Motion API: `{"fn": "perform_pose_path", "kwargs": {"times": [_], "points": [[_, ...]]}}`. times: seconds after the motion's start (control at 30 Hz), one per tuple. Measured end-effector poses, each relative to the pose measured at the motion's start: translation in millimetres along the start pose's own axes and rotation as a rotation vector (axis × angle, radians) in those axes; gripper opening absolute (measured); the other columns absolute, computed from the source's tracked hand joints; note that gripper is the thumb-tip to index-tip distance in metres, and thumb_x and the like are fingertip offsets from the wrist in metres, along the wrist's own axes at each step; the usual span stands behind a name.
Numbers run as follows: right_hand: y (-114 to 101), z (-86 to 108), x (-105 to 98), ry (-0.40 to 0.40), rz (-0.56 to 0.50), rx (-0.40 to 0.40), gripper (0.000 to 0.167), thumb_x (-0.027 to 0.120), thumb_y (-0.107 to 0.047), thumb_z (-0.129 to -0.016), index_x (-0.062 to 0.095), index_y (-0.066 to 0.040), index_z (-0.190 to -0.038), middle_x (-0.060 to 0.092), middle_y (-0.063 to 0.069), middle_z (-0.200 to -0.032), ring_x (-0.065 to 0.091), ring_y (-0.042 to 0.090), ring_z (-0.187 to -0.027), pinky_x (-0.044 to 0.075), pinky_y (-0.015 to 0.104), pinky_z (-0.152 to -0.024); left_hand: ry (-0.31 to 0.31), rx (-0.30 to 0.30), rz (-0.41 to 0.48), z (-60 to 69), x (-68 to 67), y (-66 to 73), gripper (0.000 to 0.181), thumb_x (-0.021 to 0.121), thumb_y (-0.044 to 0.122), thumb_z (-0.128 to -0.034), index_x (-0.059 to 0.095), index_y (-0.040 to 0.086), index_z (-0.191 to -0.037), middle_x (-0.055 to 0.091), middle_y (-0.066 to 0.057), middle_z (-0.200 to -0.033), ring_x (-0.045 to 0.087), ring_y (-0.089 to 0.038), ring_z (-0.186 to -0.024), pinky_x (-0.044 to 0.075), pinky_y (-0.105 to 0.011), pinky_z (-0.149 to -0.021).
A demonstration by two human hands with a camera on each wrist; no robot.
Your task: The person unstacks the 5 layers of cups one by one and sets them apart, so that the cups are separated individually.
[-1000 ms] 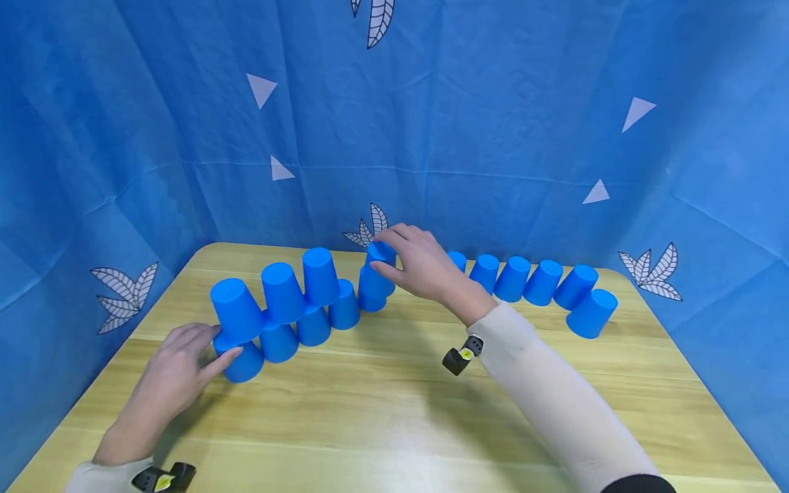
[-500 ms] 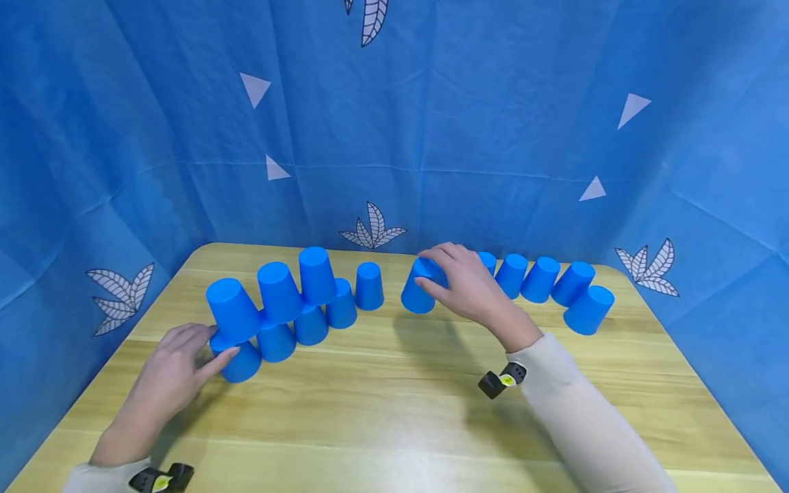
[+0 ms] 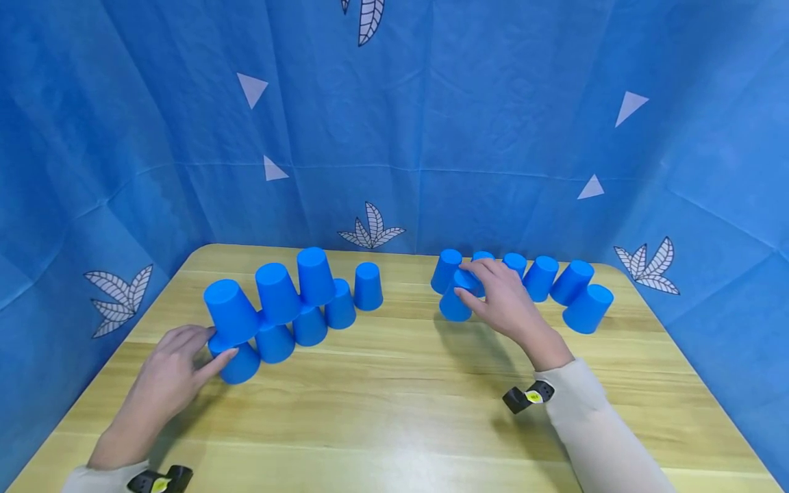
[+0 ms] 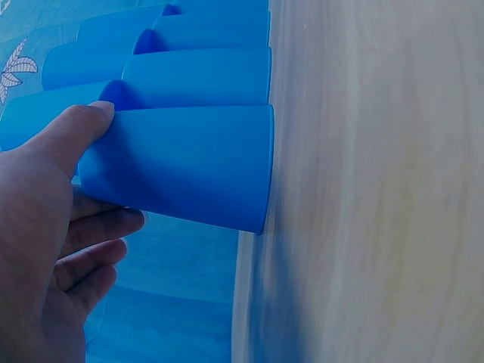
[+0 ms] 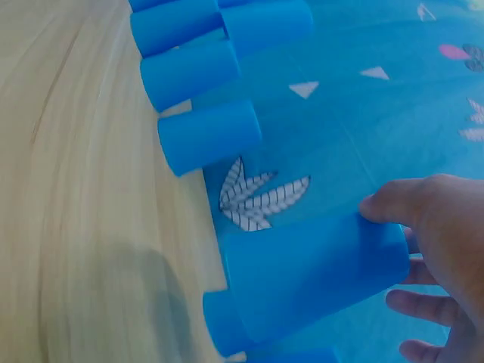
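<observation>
Upside-down blue cups make a two-tier row on the left. My left hand (image 3: 169, 373) grips the nearest bottom cup (image 4: 181, 166) between thumb and fingers; an upper cup (image 3: 229, 311) rests above it. Two more upper cups, one a middle cup (image 3: 277, 293) and one a far cup (image 3: 315, 277), straddle the bottom row. At the row's far end, a single cup (image 3: 368, 287) bears nothing. My right hand (image 3: 502, 298) pinches another upside-down cup (image 5: 314, 276) near its closed end, in front of the right-hand cups. It seems to hang just above the table.
Several upside-down cups line the right back of the table (image 3: 370, 411), among them an end cup (image 3: 446, 272) and a nearer cup (image 3: 588, 309). A blue patterned curtain (image 3: 493, 123) hangs behind and on both sides. Wood surface lies between the two groups.
My right hand has carried its cup rightward, away from the left row's far end to the front of the right group. My left hand stays on its cup.
</observation>
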State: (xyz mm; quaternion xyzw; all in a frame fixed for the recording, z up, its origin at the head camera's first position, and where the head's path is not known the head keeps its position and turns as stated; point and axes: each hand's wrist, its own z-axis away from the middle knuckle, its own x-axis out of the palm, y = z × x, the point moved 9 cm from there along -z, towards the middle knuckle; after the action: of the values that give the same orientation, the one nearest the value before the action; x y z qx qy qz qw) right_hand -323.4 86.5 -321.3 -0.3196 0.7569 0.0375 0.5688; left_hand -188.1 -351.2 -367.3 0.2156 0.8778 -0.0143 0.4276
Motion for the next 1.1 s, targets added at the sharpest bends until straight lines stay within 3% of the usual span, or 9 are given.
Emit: {"fn": "perform_pose_path", "kwargs": {"times": [0.17,0.43,0.87,1.1], "points": [[21,11.1,0,-0.008,0.012,0.064,0.050,0.067,-0.031,-0.094,0.055,-0.006,-0.135,0.054,0.017,-0.133,0.045,0.038,-0.126,0.032,0.065,-0.105,0.009,0.017,-0.001,0.4,0.2,0.5,0.052,0.070,0.042,-0.0887,0.068,-0.007,-0.106,0.068,-0.021,-0.096,0.060,-0.042,-0.096,0.049,-0.060,-0.085],[55,29.2,-7,0.012,0.048,0.143,0.051,0.067,-0.029,-0.094,0.053,-0.002,-0.136,0.052,0.020,-0.134,0.042,0.041,-0.128,0.030,0.068,-0.104,-0.001,-0.004,-0.009,-0.1,0.5,-0.9,0.052,0.071,0.043,-0.0881,0.067,-0.006,-0.106,0.068,-0.022,-0.098,0.059,-0.043,-0.097,0.048,-0.062,-0.084],[103,46.4,-30,0.037,0.106,0.240,0.055,0.065,-0.032,-0.095,0.051,0.004,-0.135,0.048,0.029,-0.137,0.038,0.052,-0.126,0.029,0.072,-0.099,-0.015,-0.003,-0.002,0.8,0.0,1.2,0.047,0.072,0.037,-0.0880,0.068,-0.005,-0.107,0.068,-0.019,-0.097,0.060,-0.041,-0.097,0.048,-0.059,-0.085],[120,52.3,-39,0.081,0.134,0.260,0.052,0.064,-0.028,-0.095,0.051,0.006,-0.133,0.051,0.031,-0.128,0.041,0.053,-0.120,0.031,0.071,-0.096,-0.021,-0.027,-0.002,0.4,0.4,-1.1,0.048,0.074,0.037,-0.0860,0.067,-0.005,-0.108,0.068,-0.020,-0.099,0.059,-0.042,-0.098,0.048,-0.061,-0.086]]}}
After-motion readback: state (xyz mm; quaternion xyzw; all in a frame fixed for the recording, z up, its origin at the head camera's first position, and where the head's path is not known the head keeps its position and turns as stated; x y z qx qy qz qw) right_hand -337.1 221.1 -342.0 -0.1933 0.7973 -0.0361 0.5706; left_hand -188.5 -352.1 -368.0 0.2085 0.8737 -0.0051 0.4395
